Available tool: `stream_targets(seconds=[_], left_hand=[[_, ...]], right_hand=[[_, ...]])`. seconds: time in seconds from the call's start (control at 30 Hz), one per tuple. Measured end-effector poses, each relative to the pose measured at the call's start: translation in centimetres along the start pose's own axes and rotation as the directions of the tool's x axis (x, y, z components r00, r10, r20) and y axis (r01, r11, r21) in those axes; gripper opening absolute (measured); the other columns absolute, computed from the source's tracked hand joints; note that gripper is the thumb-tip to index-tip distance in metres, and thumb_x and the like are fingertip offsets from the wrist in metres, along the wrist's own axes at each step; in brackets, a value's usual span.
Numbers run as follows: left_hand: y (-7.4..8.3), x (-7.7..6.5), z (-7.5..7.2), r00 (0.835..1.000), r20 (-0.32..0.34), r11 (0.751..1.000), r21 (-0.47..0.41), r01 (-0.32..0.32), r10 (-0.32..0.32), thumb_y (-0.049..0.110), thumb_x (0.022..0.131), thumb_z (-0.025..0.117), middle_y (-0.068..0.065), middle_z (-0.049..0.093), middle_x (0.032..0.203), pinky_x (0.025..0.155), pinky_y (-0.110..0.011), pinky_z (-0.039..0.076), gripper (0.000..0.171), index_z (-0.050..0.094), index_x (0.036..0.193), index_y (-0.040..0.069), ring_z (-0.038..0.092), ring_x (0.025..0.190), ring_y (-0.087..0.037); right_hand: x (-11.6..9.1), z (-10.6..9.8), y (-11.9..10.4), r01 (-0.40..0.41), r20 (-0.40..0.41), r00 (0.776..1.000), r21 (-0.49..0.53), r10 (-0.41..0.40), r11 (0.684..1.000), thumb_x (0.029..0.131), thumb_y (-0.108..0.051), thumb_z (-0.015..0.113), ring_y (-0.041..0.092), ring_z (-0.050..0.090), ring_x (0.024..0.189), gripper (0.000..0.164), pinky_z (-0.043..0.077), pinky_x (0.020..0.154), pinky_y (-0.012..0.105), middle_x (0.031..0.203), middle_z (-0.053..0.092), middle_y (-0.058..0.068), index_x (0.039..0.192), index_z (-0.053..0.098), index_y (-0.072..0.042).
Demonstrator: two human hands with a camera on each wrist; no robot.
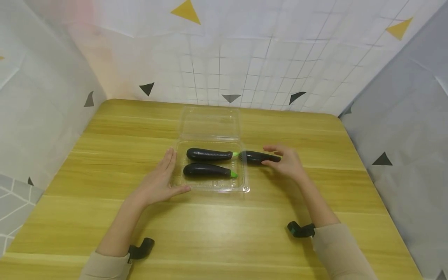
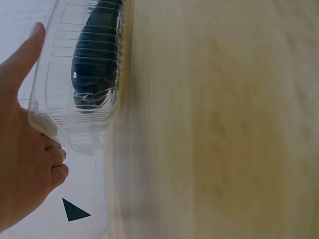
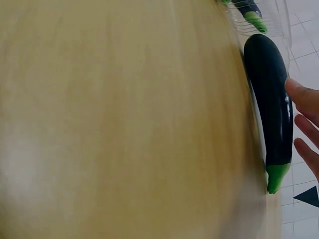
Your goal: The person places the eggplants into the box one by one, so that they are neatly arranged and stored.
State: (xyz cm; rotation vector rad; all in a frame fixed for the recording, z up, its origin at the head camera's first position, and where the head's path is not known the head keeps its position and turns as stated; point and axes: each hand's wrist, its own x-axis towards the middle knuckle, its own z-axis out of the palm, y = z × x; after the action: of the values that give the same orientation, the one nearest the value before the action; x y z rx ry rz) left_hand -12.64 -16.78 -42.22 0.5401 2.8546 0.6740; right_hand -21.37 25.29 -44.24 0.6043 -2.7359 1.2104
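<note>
While outspread left hand (image 1: 156, 184) touches clear container (image 1: 214, 189), right hand (image 1: 288, 161) pinches eggplant (image 1: 255, 157), stem (image 3: 277, 175) hidden from above

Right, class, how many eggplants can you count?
3. One farther eggplant and one nearer eggplant lie in the clear container; a third eggplant is at its right edge, by the right hand. None appears hidden.

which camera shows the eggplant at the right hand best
Right wrist view: the eggplant shows nearly unobstructed, green stem included. In the head view, the right hand hides its stem end; the left wrist view doesn't show it.
</note>
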Motion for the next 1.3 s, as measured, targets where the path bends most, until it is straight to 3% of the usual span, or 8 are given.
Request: stream_targets(seconds=[0.27, 0.73, 1.1, 1.3], left_hand=[[0.0, 0.1, 0.0, 1.000, 0.019, 1.000, -0.009, 0.008, -0.007, 0.071, 0.080, 0.058, -0.013, -0.014, 0.159, 0.114, -0.052, 0.016, 0.118, -0.007, 0.153, 0.004, -0.001, 0.145, -0.033], [-0.1, 0.2, 0.1, 1.000, 0.016, 1.000, -0.014, 0.006, -0.006, 0.072, 0.080, 0.058, -0.013, -0.014, 0.159, 0.114, -0.052, 0.016, 0.118, -0.008, 0.152, 0.005, -0.002, 0.145, -0.033], [-0.2, 0.3, 0.0, 1.000, 0.023, 1.000, -0.026, 0.005, -0.004, 0.071, 0.080, 0.059, -0.011, -0.016, 0.159, 0.114, -0.053, 0.016, 0.118, -0.008, 0.152, 0.006, -0.003, 0.145, -0.031], [-0.3, 0.3, -0.1, 1.000, 0.028, 1.000, -0.028, 0.002, -0.001, 0.070, 0.080, 0.059, -0.012, -0.016, 0.159, 0.114, -0.054, 0.017, 0.119, -0.008, 0.152, 0.005, -0.002, 0.145, -0.033]], right_hand=[[-0.1, 0.5, 0.6, 0.003, 0.035, 0.999, -0.126, 0.001, 0.992, 0.074, -0.015, 0.085, 0.031, 0.062, 0.107, 0.045, 0.049, 0.094, 0.045, 0.115, 0.068, 0.010, 0.115, 0.069, -0.007], [-0.6, 0.7, -0.4, -0.038, 0.046, 0.997, -0.320, 0.055, 0.947, 0.074, -0.020, 0.085, 0.037, 0.061, 0.107, 0.047, 0.048, 0.088, 0.052, 0.119, 0.066, 0.013, 0.117, 0.069, -0.012], [-1.0, -0.3, -1.0, -0.173, -0.061, 0.985, -0.321, 0.162, 0.931, 0.076, -0.027, 0.083, 0.034, 0.062, 0.101, 0.048, 0.047, 0.081, 0.048, 0.111, 0.069, 0.012, 0.118, 0.068, -0.012], [-1.0, -0.8, -1.5, -0.199, -0.152, 0.975, -0.295, 0.160, 0.935, 0.076, -0.023, 0.082, 0.032, 0.066, 0.090, 0.046, 0.047, 0.073, 0.046, 0.106, 0.070, 0.014, 0.118, 0.068, -0.011]])
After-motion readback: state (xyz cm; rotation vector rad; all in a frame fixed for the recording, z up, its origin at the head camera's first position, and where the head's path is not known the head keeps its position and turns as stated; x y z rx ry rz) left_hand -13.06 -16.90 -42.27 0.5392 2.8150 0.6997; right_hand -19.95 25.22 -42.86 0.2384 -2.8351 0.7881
